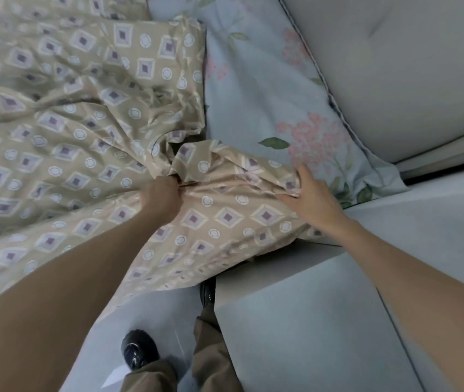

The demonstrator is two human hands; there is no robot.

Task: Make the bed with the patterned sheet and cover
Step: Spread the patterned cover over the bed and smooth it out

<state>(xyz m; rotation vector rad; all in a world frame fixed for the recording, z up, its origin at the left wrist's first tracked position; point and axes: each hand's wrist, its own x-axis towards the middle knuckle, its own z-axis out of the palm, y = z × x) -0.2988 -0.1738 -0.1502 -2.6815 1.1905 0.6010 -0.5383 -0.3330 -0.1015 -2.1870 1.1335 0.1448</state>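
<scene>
The beige patterned cover (64,114), printed with purple diamonds and white rings, lies rumpled across the bed, filling the left and far side of the view. Its near right corner hangs over the bed's edge. The left hand (163,200) is clenched in a fist round a bunched gather of the cover. The right hand (311,200) grips a fold at the cover's right edge, its fingers tucked under the cloth. Just beyond it lies a pale blue pillow with pink flowers (267,103), against a padded cream headboard (394,66). A plain grey-white bedside cabinet (310,321) stands at near right, beside the person's black shoe (138,349).
</scene>
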